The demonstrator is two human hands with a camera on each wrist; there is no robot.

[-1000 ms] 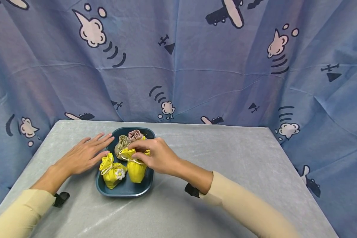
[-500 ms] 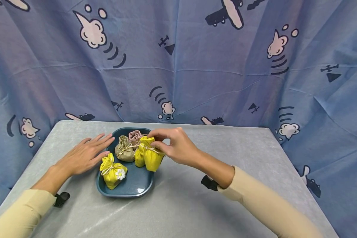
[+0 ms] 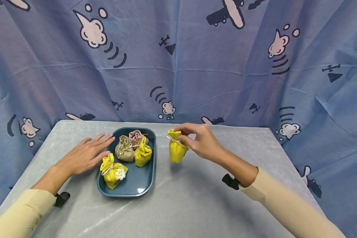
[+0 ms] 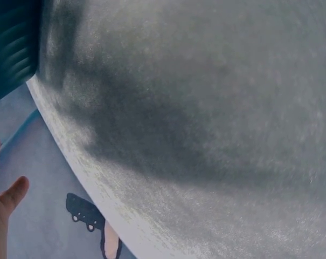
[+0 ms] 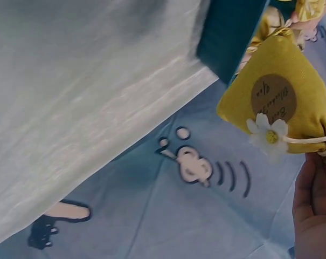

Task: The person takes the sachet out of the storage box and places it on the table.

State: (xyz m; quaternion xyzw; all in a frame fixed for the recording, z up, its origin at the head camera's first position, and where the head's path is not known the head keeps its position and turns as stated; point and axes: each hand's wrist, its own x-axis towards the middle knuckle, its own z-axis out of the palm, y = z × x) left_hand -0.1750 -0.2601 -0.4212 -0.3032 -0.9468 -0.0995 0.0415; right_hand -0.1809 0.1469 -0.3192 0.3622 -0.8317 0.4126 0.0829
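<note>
My right hand (image 3: 203,140) pinches a yellow drawstring pouch (image 3: 178,150) by its gathered neck, holding it above the table to the right of the blue tray. In the right wrist view this pouch (image 5: 284,97) shows a round brown label with writing and a white flower on its cord. My left hand (image 3: 84,154), fingers stretched out, rests at the tray's left rim. Inside the tray (image 3: 150,186) a yellow pouch with a white flower (image 3: 113,177) lies at the front left. Farther back sit a beige pouch (image 3: 125,150), a pink pouch (image 3: 135,136) and another yellow pouch (image 3: 143,153).
The tray stands on a grey cloth-covered table (image 3: 226,198), left of the middle. Behind the table hangs a blue curtain (image 3: 196,82) printed with planes and clouds. Black straps (image 3: 231,181) sit at both wrists, below beige sleeves (image 3: 282,198).
My right hand has lifted the yellow pouch out of the tray's right side and carried it rightward over the table. The left hand has stayed in place.
</note>
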